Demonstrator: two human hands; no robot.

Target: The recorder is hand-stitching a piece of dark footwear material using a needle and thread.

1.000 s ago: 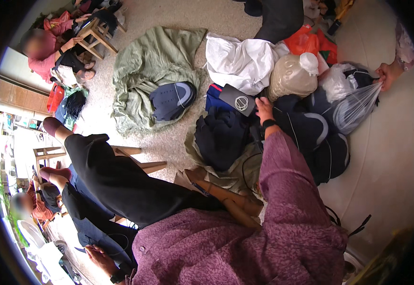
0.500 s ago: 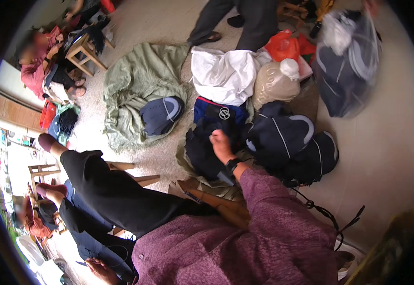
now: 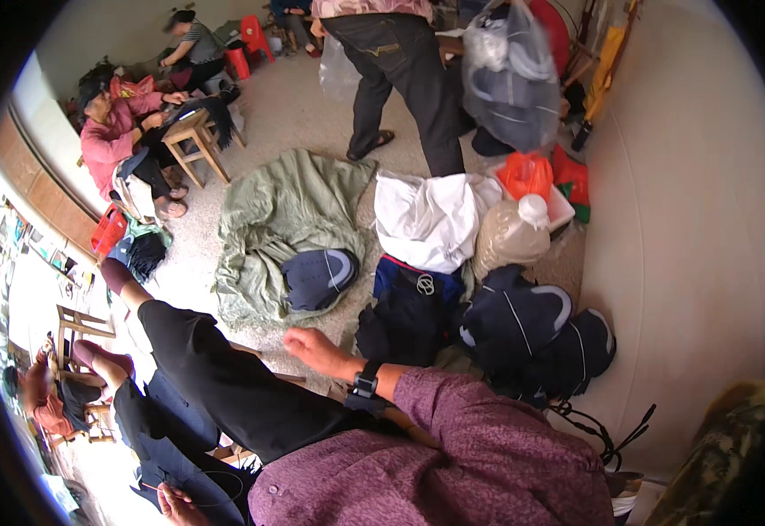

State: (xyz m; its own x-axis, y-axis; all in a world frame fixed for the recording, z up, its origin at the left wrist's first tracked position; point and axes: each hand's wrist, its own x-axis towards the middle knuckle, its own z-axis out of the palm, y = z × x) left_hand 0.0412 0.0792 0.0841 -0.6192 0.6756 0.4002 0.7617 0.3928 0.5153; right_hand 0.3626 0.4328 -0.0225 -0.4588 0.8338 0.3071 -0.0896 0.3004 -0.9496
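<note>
My right hand [image 3: 316, 351], with a black band at the wrist, hangs over the floor beside my leg. Its fingers are curled closed, and whatever they may hold is too small to make out. Down at the lower left, my left hand [image 3: 178, 507] pinches a thin reddish needle [image 3: 156, 487] with a fine looping cord. Dark blue fabric [image 3: 185, 451] lies beneath it near my legs. Past my right hand is a heap of black and navy cloth [image 3: 404, 326], apart from the hand. Dark pieces with a grey curved band [image 3: 518, 316] lie to its right.
A green cloth [image 3: 290, 197] with another dark grey-banded piece [image 3: 319, 279], a white cloth [image 3: 426, 219] and a tan plastic jug [image 3: 512, 235] lie ahead. Behind them a person in dark trousers [image 3: 404, 79] stands near a filled clear bag [image 3: 514, 83]. Another person sits by a wooden stool [image 3: 191, 136].
My right hand has left the dark cloth heap and moved left toward my leg. The view has tilted up. The filled clear bag has moved away from the right side, closer to the standing person.
</note>
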